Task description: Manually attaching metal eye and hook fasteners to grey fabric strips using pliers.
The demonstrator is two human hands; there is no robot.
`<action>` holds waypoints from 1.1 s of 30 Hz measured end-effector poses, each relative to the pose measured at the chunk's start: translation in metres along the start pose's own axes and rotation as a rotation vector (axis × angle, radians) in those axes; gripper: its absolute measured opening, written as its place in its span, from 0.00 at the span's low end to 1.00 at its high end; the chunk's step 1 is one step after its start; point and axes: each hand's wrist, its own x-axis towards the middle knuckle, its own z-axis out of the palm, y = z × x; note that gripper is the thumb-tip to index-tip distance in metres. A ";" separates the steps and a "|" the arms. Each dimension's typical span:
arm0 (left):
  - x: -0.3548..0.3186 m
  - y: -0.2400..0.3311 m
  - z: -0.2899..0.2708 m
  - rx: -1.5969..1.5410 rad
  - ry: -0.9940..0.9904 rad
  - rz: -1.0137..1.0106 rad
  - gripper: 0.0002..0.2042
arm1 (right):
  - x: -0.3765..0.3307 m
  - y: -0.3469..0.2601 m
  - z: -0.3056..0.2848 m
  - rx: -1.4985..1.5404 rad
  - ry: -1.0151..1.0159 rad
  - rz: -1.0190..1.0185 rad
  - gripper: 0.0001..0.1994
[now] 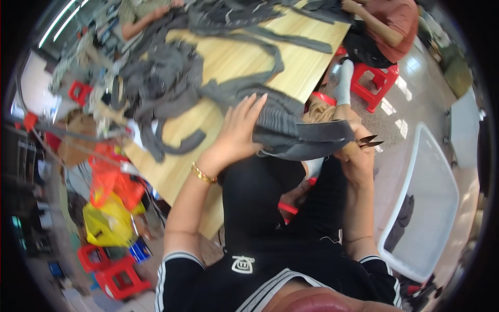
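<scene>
A dark grey garment piece (283,117) with a ribbed, striped section stretches from the table edge over my lap. My left hand (241,127) lies on its left part, fingers long and stretched out. At the right end of the cloth, my right hand (358,151) is closed, with the fabric's edge at its fingers. From that same hand stick out the dark, pointed blades of small scissors (370,141), aimed to the right. The handles are hidden in my palm. Cloth covers part of my right fingers.
A wooden table (228,57) bears heaps of grey garments (161,78). Two people sit across it, one on a red stool (375,83). A translucent plastic bin (423,208) with dark cloth stands at my right. Red and yellow bags (109,221) and red stools (117,275) are at left.
</scene>
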 end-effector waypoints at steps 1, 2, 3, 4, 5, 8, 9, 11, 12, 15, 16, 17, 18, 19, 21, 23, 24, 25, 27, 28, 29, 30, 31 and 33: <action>0.007 0.002 0.004 -0.012 0.125 0.087 0.52 | 0.000 -0.007 0.004 -0.065 0.013 -0.010 0.12; 0.015 0.005 0.005 -0.029 0.133 0.108 0.53 | 0.003 -0.012 0.008 -0.066 0.035 -0.048 0.12; 0.019 0.013 0.004 -0.084 0.205 0.140 0.52 | 0.003 -0.019 0.011 -0.062 0.056 -0.032 0.12; 0.019 0.020 -0.002 -0.078 0.342 0.252 0.51 | 0.006 -0.026 0.012 0.013 0.060 -0.084 0.11; 0.017 0.029 -0.008 -0.068 0.416 0.304 0.50 | 0.007 -0.033 0.013 0.059 0.095 -0.168 0.10; -0.004 0.065 -0.019 -0.180 0.641 0.631 0.45 | 0.008 -0.050 0.013 0.158 0.173 -0.270 0.10; -0.008 0.073 -0.018 -0.176 0.528 0.667 0.42 | 0.008 -0.053 0.013 0.152 0.171 -0.302 0.10; -0.010 0.084 -0.006 -0.079 0.325 0.469 0.37 | 0.008 -0.058 0.019 0.113 0.193 -0.320 0.10; -0.007 0.081 0.000 -0.040 0.231 0.350 0.34 | 0.009 -0.060 0.023 0.119 0.184 -0.304 0.10; 0.013 0.045 0.002 0.208 0.268 0.037 0.22 | 0.020 -0.068 0.032 0.165 0.260 -0.383 0.11; 0.022 0.032 -0.001 0.160 0.223 -0.009 0.17 | 0.028 -0.074 0.031 0.120 0.212 -0.433 0.10; 0.026 0.018 -0.009 0.037 0.177 0.023 0.13 | 0.039 -0.078 0.028 0.073 0.161 -0.488 0.10; 0.032 0.005 -0.023 -0.158 0.126 -0.013 0.11 | 0.049 -0.083 0.024 0.091 0.038 -0.513 0.08; 0.033 -0.002 -0.038 -0.347 0.075 -0.034 0.10 | 0.058 -0.086 0.018 0.107 0.070 -0.429 0.06; 0.029 -0.004 -0.076 -0.590 0.175 0.011 0.10 | 0.075 -0.089 0.006 0.065 0.153 -0.376 0.03; 0.024 0.008 -0.119 -0.699 0.374 0.009 0.11 | 0.085 -0.087 -0.002 0.052 0.153 -0.388 0.03; 0.024 0.016 -0.143 -0.725 0.413 0.146 0.12 | 0.088 -0.085 -0.004 0.045 0.094 -0.365 0.04; 0.029 0.026 -0.163 -0.855 0.507 0.211 0.12 | 0.091 -0.085 -0.004 0.073 0.129 -0.329 0.04; 0.037 0.048 -0.192 -1.206 0.560 0.514 0.12 | 0.094 -0.087 0.003 0.162 0.054 -0.322 0.04; 0.040 0.060 -0.200 -1.259 0.516 0.671 0.12 | 0.094 -0.090 0.009 0.156 0.043 -0.314 0.05; 0.043 0.074 -0.207 -1.313 0.453 0.828 0.12 | 0.094 -0.095 0.016 0.167 0.007 -0.327 0.05; 0.045 0.089 -0.210 -1.347 0.399 0.907 0.12 | 0.093 -0.099 0.024 0.142 0.031 -0.331 0.08; 0.051 0.106 -0.205 -1.359 0.342 0.918 0.12 | 0.091 -0.102 0.033 0.113 0.046 -0.328 0.08; 0.065 0.142 -0.192 -1.365 0.267 0.834 0.12 | 0.087 -0.103 0.049 0.070 0.010 -0.329 0.11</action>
